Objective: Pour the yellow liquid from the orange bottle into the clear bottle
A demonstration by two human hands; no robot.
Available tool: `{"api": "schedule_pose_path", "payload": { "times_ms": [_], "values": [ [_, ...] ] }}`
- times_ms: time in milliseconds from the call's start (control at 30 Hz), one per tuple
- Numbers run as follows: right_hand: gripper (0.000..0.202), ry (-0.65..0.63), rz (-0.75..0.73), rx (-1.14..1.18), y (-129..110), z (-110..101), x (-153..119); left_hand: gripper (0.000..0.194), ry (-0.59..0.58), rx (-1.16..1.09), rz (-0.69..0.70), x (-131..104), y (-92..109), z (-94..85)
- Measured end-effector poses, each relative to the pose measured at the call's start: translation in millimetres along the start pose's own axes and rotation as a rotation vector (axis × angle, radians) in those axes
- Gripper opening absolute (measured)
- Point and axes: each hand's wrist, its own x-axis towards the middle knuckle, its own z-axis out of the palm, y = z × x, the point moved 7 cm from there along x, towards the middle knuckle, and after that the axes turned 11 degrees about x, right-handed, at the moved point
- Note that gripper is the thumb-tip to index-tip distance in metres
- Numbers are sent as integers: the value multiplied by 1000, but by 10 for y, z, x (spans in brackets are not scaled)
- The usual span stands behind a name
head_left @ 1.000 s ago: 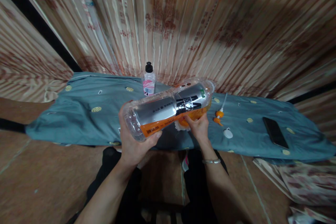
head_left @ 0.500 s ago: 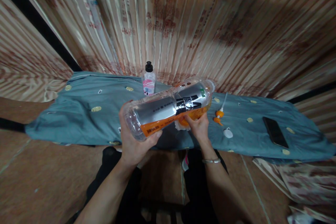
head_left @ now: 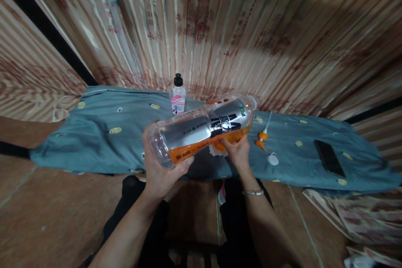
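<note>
My left hand is wrapped round the base end of a large clear plastic bottle with a silver and orange label. The bottle lies tilted in the air, its narrower end up and to the right. Under that end, my right hand closes on an orange see-through bottle with a ragged white patch. Most of this second bottle is hidden behind the large one. Right of my right hand, an orange pump head with a pale tube and a round white disc lie on the cloth.
A small clear bottle with a black cap and pink label stands at the back. A dark phone lies to the right. Green cloth covers the narrow table, and a striped curtain hangs behind it.
</note>
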Motion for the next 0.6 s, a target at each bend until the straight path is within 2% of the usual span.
{"api": "schedule_pose_path", "payload": {
  "times_ms": [333, 600],
  "values": [
    [90, -9, 10, -7, -13, -4, -10, 90, 20, -17, -16, 6, 24, -19],
    [91, -13, -16, 10, -20, -6, -6, 93, 8, -46, -7, 17, 69, -6]
  ]
}}
